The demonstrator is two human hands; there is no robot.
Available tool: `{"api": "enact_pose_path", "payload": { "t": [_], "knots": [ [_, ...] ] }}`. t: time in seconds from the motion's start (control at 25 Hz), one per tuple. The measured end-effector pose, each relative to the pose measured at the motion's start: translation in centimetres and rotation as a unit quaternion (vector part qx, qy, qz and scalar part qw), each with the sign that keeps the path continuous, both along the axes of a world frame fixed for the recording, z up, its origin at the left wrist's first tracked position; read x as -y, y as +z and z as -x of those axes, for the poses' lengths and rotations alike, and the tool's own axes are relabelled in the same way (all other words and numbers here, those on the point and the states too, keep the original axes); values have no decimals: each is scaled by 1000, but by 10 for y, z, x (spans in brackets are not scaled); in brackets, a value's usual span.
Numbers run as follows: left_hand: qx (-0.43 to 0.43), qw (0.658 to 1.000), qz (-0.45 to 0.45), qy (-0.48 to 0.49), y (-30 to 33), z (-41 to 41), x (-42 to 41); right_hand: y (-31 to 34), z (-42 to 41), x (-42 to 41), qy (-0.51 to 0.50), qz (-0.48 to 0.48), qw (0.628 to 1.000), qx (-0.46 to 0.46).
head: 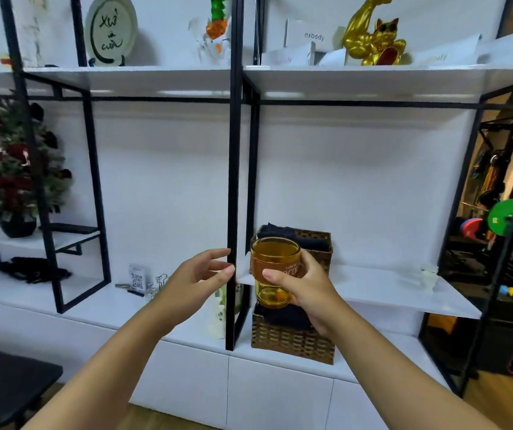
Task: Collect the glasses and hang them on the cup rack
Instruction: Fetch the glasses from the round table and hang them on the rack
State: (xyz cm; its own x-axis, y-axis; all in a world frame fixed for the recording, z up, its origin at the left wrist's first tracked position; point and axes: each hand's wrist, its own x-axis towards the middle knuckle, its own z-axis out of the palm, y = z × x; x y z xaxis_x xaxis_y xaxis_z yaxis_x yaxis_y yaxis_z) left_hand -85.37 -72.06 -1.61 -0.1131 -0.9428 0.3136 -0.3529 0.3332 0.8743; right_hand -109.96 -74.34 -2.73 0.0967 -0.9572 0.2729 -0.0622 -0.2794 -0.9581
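Holding an amber glass up in front of the shelf unit, the right hand has its fingers wrapped round the side, while the left hand hangs loose and empty just beside it, fingers half spread. So I'd say one glass is collected but nothing's hung yet. There's a small wire stand on the lower shelf that might be the cup rack, honestly too tiny to tell.

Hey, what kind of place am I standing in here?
Probably a gym's front or lounge area: weight plates on a barbell at the right, display shelves with "exbody" cards and a gold cat figure.
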Motion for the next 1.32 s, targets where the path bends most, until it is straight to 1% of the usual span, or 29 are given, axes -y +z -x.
{"api": "enact_pose_path", "payload": {
  "t": [0.24, 0.44, 0.56, 0.72, 0.84, 0.92, 1.12, 1.32],
  "knots": [
    [0, 998, -8, 56, -5, 14, 65, -1, 5, 97, 57, 2, 998, -1],
    [4, 995, -26, 98, -21, -12, 95, -24, -19, 155, 106, -20, 994, 19],
    [-16, 991, -31, 126, -35, -33, 112, -39, -40, 188, 133, -25, 990, 29],
    [-18, 987, -37, 155, -49, -64, 141, -59, -77, 228, 155, -31, 987, 30],
    [-13, 986, -38, 164, -56, -96, 171, -73, -116, 261, 166, -27, 986, 8],
    [-5, 986, -45, 161, -56, -124, 195, -79, -147, 286, 163, -29, 986, -2],
    [26, 986, -54, 158, -52, -203, 259, -85, -228, 346, 146, -41, 988, 8],
    [15, 987, -43, 154, -47, -274, 312, -87, -304, 397, 139, -44, 989, 15]
  ]
}}
